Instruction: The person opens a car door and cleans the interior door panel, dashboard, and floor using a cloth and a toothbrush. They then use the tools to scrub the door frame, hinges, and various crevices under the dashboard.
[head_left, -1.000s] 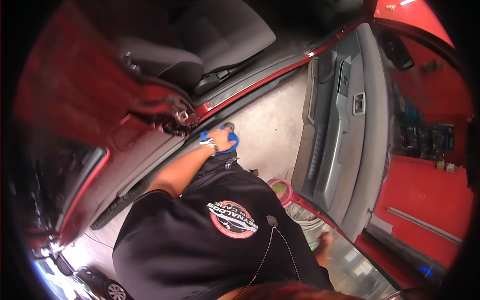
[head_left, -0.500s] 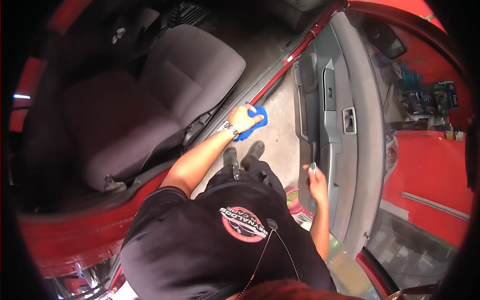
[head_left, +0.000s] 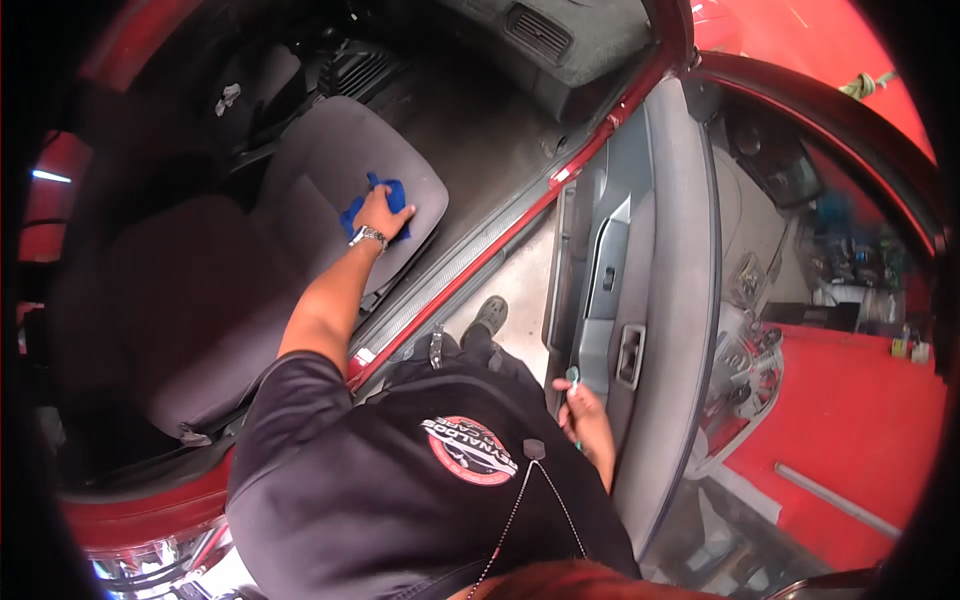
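Note:
A crumpled blue cloth [head_left: 395,196] lies on the grey car seat cushion [head_left: 335,140]. On top of it is my left hand [head_left: 378,212], gripping the cloth with bent fingers and wearing a metal watch at the wrist. My right hand [head_left: 584,410], close to the inside of the open car door [head_left: 625,290], is closed around a slim tool [head_left: 573,378] with a greenish tip. Most of that tool is hidden in the fist, so its kind cannot be made out.
The metal door sill [head_left: 440,290] runs between the seat and the open door. The dark floor mat [head_left: 490,150] and dashboard vent [head_left: 540,30] are beyond the seat. My shoe [head_left: 488,315] stands on the pale ground. Shelved items [head_left: 860,260] show through the door window.
My left hand has carried the blue cloth from beside the door sill up onto the seat cushion. My right hand, still holding the slim tool, has shifted left. The view has moved.

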